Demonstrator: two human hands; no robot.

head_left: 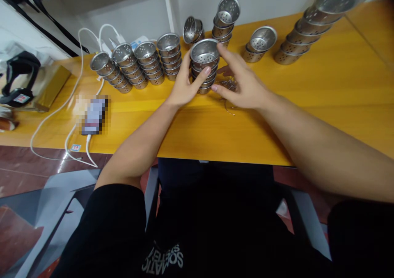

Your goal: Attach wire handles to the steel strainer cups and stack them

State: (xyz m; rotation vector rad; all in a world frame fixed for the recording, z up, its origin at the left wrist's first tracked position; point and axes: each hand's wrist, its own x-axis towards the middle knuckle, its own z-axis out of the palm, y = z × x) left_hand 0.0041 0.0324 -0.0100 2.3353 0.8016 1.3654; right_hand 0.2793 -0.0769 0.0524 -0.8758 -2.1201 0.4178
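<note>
A stack of perforated metal cups stands upright on the yellow table, nested one in another, in front of me. My left hand wraps round its left side, with the thumb across the front. From the right, my right hand holds the same stack, its index finger at the top rim and its thumb low on the side. Behind and partly under my right hand lies a tangle of thin wire, part of it hidden. Left of my left hand is another cup stack.
More cup stacks line the table's left back; a tall leaning stack and a short one stand right. A phone with white cables lies left. A box bears a black strapped device.
</note>
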